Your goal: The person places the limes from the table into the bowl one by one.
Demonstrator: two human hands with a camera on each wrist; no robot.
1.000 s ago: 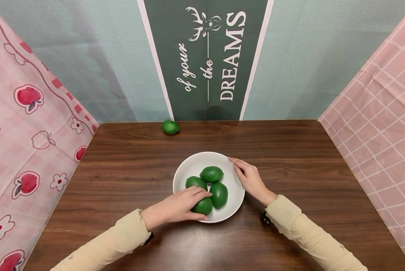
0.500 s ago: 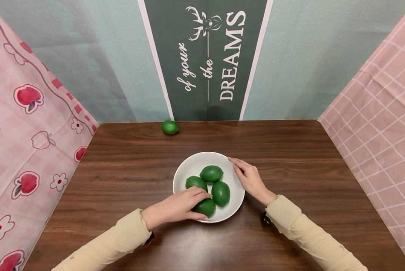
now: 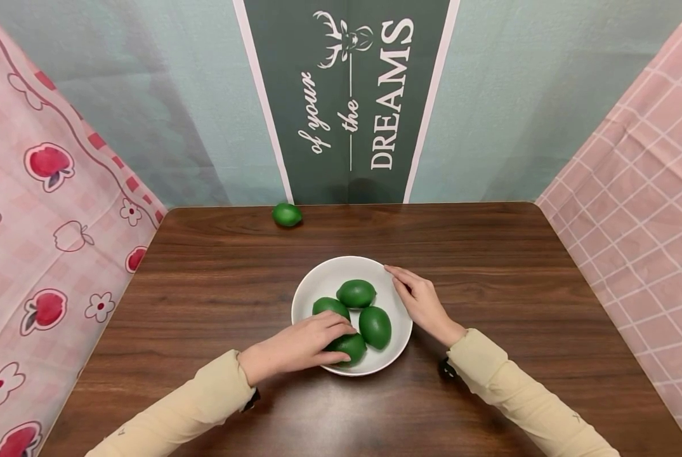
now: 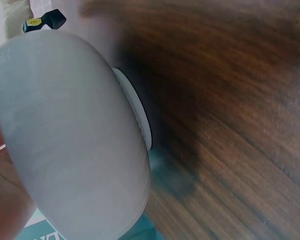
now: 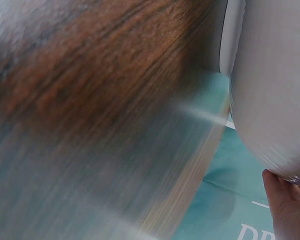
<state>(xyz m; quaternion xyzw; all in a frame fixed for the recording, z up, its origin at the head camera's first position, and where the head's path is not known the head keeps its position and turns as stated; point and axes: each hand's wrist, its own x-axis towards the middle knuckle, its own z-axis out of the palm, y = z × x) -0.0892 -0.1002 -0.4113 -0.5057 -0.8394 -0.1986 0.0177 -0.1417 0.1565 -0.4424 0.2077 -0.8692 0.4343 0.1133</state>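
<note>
A white bowl point(image 3: 400, 304) stands on the wooden table and holds several limes. My left hand point(image 3: 301, 343) reaches over its near left side. Its fingers arch over the front lime point(image 3: 354, 349) and its thumb lies across that lime's near side. Behind the fingers sits a second lime point(image 3: 328, 306), partly covered. Two more, a back lime point(image 3: 356, 294) and a right lime point(image 3: 375, 327), show whole. On the bowl's right rim rests my right hand point(image 3: 423, 304), fingers fairly straight. The right wrist view has its fingertips against the bowl's outer wall point(image 5: 275, 100).
One loose lime point(image 3: 287, 215) lies at the back edge of the table point(image 3: 489, 254), left of the middle. Behind it hangs a teal cloth with a dark lettered banner point(image 3: 349, 127). Pink cloths point(image 3: 61, 254) close in both sides.
The front lime has shifted slightly right under my left hand, and the right lime has moved right too. My left thumb has come up onto the front lime. My right hand stays put.
</note>
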